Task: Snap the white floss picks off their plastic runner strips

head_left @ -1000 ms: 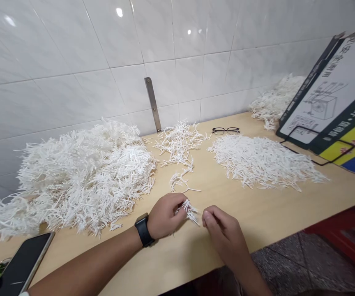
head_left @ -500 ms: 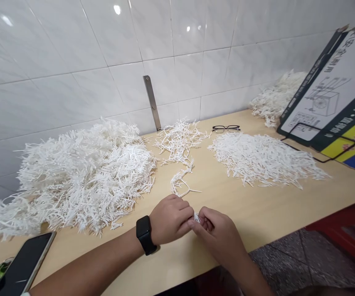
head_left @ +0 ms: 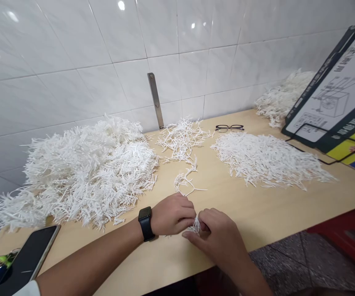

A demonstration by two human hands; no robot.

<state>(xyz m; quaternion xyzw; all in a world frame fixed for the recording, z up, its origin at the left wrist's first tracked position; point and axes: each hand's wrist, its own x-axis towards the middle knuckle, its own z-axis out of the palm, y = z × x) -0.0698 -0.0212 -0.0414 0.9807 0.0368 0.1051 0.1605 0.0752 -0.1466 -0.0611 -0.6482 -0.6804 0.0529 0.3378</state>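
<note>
My left hand (head_left: pixel 174 216), with a black watch on the wrist, is closed on a small bundle of white strands (head_left: pixel 196 226). From the other side my right hand (head_left: pixel 216 232) pinches the same bundle, its thumb below. The strands fan out in the gap between the two hands. Just beyond my left hand lies a loose curl of white strands (head_left: pixel 182 181). A big tangled white pile (head_left: pixel 88 172) is on the left, a flatter pile of short white pieces (head_left: pixel 266 158) on the right, and a small loose heap (head_left: pixel 182 137) between them.
Black-framed glasses (head_left: pixel 229 128) lie near the wall. A printed box (head_left: pixel 334 98) with a black wire frame (head_left: pixel 339 160) stands at the right, another white pile (head_left: pixel 284 96) behind it. A phone (head_left: pixel 29 259) and keys (head_left: pixel 0 267) lie at the table's left front.
More of the white bundle shows between my hands, and my right thumb has moved lower and left. The view has shifted slightly, so the table's contents appear farther right.
</note>
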